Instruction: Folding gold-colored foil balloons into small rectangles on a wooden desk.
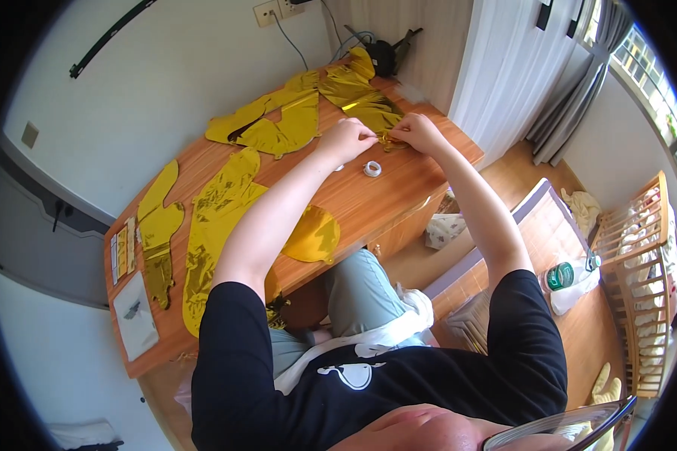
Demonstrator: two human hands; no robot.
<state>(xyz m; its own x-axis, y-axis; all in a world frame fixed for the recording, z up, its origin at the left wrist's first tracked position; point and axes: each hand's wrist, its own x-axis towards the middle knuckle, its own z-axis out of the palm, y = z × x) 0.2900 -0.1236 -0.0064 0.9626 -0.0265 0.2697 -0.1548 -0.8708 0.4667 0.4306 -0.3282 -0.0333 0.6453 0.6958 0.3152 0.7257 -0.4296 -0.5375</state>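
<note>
My left hand (pixel 347 140) and my right hand (pixel 420 135) face each other over the far right part of a wooden desk, fingertips pinched. Between them is the near end of a flat, uninflated gold foil balloon (pixel 357 92), and both hands appear to grip it there. The exact bit under the fingers is too small to make out. Just below my hands lies a small white roll of ribbon or tape (pixel 372 169). Part of another white item shows by my left wrist. More flat gold foil balloons (pixel 278 124) spread across the desk, some partly behind my left forearm.
The wooden desk (pixel 316 177) runs along the wall. A white sheet (pixel 135 316) and a colourful strip (pixel 124 250) lie at its left end. A black bag (pixel 387 56) sits at the back. To my right are a green-labelled bottle (pixel 560 276) and a wooden crib (pixel 643 293).
</note>
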